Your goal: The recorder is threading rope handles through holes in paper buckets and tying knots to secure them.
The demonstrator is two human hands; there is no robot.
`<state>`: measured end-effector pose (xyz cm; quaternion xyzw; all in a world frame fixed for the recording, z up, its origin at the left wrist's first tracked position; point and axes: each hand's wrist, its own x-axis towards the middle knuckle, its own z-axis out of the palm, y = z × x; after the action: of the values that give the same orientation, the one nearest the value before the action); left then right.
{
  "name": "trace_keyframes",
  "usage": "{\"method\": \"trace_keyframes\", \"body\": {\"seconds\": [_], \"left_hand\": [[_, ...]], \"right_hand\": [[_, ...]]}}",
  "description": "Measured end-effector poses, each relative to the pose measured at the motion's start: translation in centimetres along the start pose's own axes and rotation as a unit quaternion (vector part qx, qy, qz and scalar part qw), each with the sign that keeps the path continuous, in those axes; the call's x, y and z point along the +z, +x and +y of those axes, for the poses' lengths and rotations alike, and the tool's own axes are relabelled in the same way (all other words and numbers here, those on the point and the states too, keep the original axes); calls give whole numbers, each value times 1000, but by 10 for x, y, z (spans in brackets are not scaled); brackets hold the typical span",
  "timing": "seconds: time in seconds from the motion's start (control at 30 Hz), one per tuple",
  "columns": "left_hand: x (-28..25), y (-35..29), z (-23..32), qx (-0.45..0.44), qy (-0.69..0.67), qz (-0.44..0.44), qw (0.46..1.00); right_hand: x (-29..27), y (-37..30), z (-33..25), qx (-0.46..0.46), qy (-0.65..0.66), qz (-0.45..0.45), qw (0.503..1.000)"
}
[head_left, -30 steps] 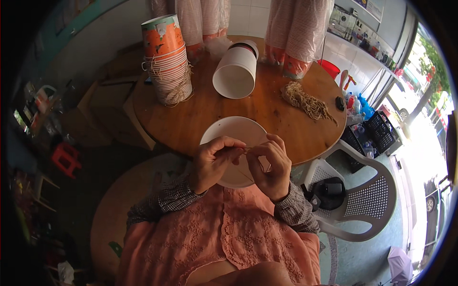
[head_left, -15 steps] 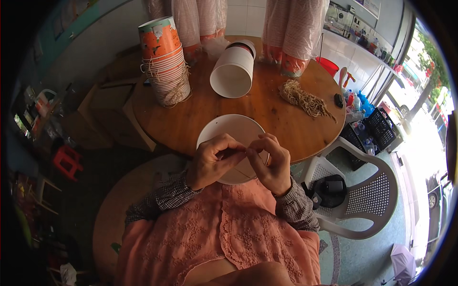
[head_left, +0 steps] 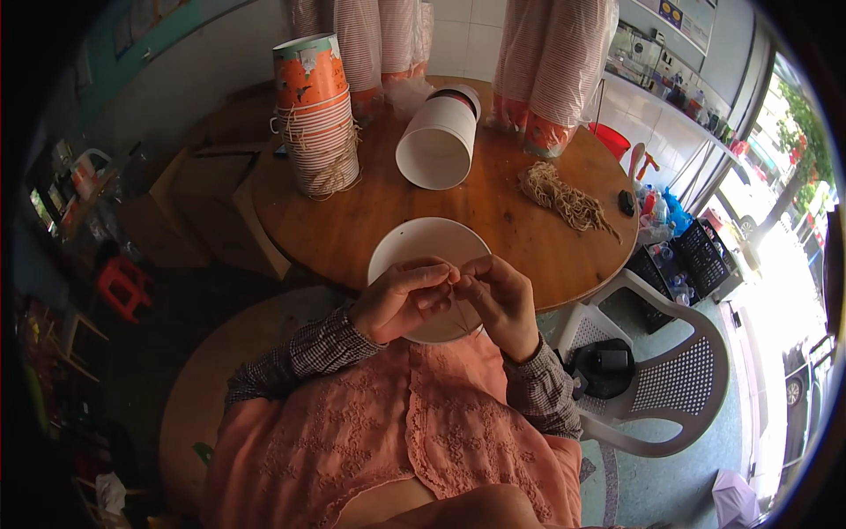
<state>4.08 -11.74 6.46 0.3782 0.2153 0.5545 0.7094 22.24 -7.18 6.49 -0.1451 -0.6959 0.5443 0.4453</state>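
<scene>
In front of me, at the near table edge, a white paper bucket (head_left: 397,245) opens toward me. Over its mouth my left hand (head_left: 401,298) and my right hand (head_left: 500,304) meet, thumbs and fingertips pinched close together. A thin strand of string (head_left: 464,319) runs down from their fingertips, pale against the bucket's inside. The exact spot where each hand grips it is hidden by the fingers. Part of the bucket's rim is covered by both hands.
On the round wooden table (head_left: 352,238) are a stack of orange-and-white buckets (head_left: 313,115) draped with string, a white bucket on its side (head_left: 435,145), a bundle of string (head_left: 568,198) and bagged bucket stacks (head_left: 564,70). A plastic chair (head_left: 674,379) holding a black item stands right.
My fingertips have shifted slightly, with the left fingers more extended and both hands still pinched together. The whole view has tilted a little, so the table things sit lower.
</scene>
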Motion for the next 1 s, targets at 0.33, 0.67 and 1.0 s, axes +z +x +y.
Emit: {"method": "trace_keyframes", "body": {"seconds": [0.33, 0.67, 1.0], "left_hand": [[6, 0, -5, 26, 57, 28, 998], [16, -12, 7, 87, 330, 28, 940], [13, -13, 3, 182, 423, 44, 886]], "right_hand": [[1, 6, -4, -136, -144, 64, 978], [-4, 4, 2, -90, -71, 105, 988], [-8, -2, -4, -7, 14, 133, 991]]}}
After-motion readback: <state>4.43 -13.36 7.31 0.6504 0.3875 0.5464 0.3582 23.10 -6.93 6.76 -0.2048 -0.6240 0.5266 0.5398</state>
